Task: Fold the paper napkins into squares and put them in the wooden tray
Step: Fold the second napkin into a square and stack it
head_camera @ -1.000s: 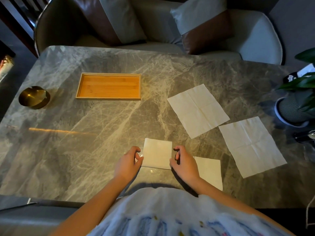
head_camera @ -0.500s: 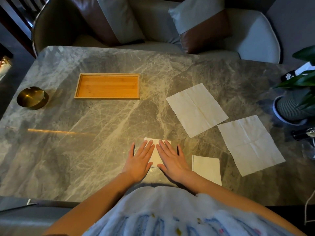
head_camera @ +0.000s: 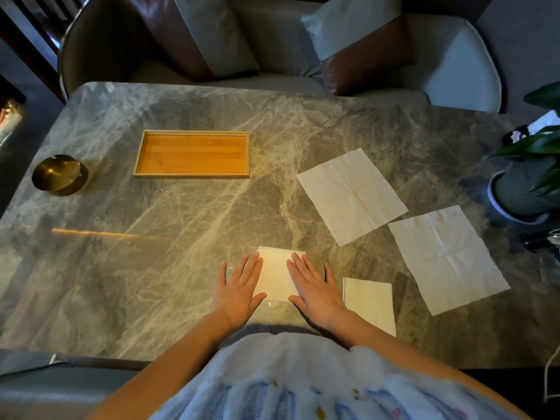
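The tabletop (head_camera: 181, 268) looks like polished grey marble with pale veins, smooth and glossy. The tray (head_camera: 192, 176) is light wood with a visible grain and a matt finish. The napkins, such as the unfolded one (head_camera: 351, 197), are thin matt paper with soft creases. The small bowl (head_camera: 59, 174) looks like brushed brass-coloured metal. The chair cushion (head_camera: 368, 63) is partly brown leather, slightly shiny.

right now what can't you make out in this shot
Head view only:
- Folded napkin: its side edges are covered by the left hand and right hand, which lie flat across them.
- Potted plant: cut off by the right frame edge.
- Dark object below the pot: too dim and cropped to identify.
- Table near edge: hidden by the person's clothing.
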